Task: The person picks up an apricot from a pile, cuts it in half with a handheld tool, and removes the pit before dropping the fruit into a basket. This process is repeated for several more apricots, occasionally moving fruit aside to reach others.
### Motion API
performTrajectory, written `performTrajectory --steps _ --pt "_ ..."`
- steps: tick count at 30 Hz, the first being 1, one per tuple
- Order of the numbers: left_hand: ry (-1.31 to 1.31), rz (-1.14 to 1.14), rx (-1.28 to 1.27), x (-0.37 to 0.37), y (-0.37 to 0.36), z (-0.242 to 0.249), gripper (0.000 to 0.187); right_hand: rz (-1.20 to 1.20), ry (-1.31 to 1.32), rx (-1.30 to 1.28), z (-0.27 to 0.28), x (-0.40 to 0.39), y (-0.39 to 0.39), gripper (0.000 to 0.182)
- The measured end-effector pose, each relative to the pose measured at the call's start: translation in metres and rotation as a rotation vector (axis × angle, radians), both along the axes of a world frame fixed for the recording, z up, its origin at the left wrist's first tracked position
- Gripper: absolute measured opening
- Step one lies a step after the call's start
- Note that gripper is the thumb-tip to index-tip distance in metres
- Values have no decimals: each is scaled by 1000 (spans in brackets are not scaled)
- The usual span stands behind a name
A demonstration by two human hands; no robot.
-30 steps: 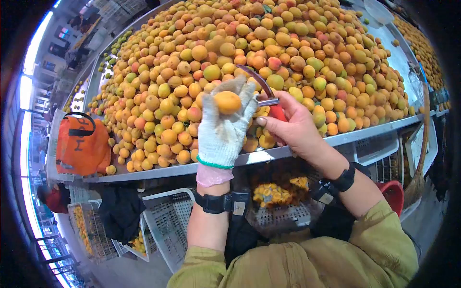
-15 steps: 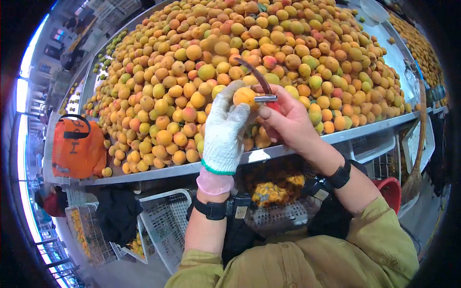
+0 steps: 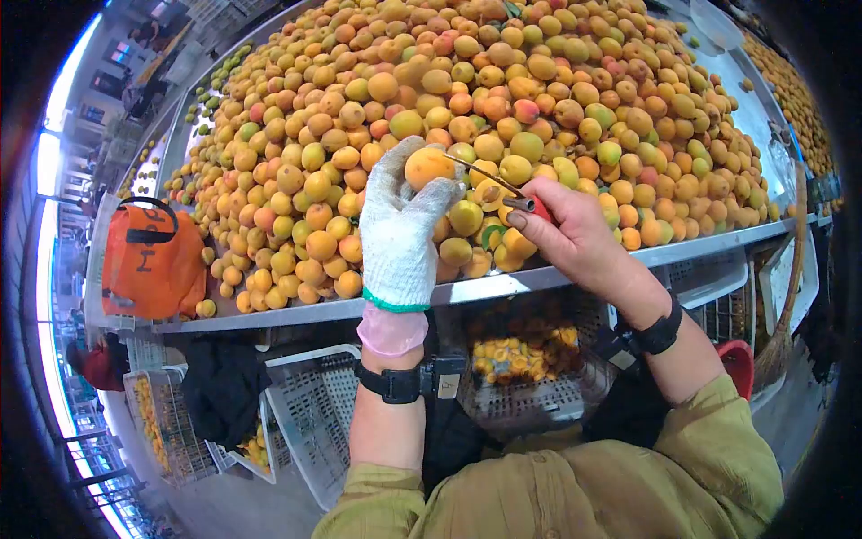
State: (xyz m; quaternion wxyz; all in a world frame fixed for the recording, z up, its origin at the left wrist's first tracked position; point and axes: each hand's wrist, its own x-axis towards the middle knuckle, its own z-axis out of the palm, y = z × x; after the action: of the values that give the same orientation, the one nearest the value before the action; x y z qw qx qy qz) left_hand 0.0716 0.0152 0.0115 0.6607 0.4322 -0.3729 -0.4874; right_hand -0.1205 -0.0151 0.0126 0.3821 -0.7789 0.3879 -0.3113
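My left hand (image 3: 401, 216), in a white knit glove with a green cuff, grips an orange apricot (image 3: 429, 169) between thumb and fingers. My bare right hand (image 3: 575, 229) is closed round the red handle of a curved knife (image 3: 489, 174). The thin blade points left, its tip right at the held apricot. Just under the blade shows an apricot half (image 3: 490, 194) with its cut face up. Both hands are over the front edge of a large heap of whole apricots (image 3: 359, 117).
The heap lies on a metal table (image 3: 359, 310) with a raised front rim. An orange bag (image 3: 153, 260) stands at its left corner. Below are a crate holding cut apricots (image 3: 525, 355), a white crate (image 3: 314, 413) and a red bucket (image 3: 736, 366). A broom (image 3: 786, 305) leans at right.
My hands have moved apart. The left has shifted left and up with an apricot; the right has moved right and down, tipping the knife blade leftward. An apricot half now shows between them.
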Motion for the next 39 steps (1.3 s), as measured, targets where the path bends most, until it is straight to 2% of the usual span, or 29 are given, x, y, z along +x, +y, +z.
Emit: performTrajectory --steps 5,8,10,11,13,14,16,21,23,24,28,31,35,37,39 --pt "-21 12 -9 2 1 -1 44 38 6 -19 -1 0 0 29" --pt "-114 9 -24 5 0 -3 43 30 24 -21 0 2 1 29" --pt "-331 46 -43 7 1 -4 42 12 60 13 0 4 2 28" --pt "-332 45 -41 6 1 -6 42 11 60 15 -1 4 3 28" --pt "-161 74 -54 1 0 -10 42 -10 85 -93 -5 6 3 28" --pt "-161 73 -54 -3 1 -10 42 -11 84 -92 -4 8 3 28" --pt "264 -14 -45 -14 6 -9 46 -2 97 -67 -1 11 5 29" --pt "395 -104 -8 -25 10 -17 55 -38 59 -53 -13 18 11 28" --pt "568 -140 65 -30 12 -18 45 -60 52 -55 -18 22 13 28" --pt "719 -175 81 -33 10 -16 50 -77 34 -37 -19 24 14 28" --pt "603 -91 56 -49 11 -11 54 -128 20 -60 -28 30 14 27" --pt "574 -120 78 -47 9 -11 55 -134 27 -67 -23 29 14 26" --pt "613 -129 78 -48 11 -10 54 -117 -43 -111 -28 27 12 29" --pt "481 -115 35 -48 11 -11 53 -102 -45 -161 -26 26 10 32" --pt "552 -115 28 -49 10 -9 49 -112 -104 -193 -28 30 9 31"
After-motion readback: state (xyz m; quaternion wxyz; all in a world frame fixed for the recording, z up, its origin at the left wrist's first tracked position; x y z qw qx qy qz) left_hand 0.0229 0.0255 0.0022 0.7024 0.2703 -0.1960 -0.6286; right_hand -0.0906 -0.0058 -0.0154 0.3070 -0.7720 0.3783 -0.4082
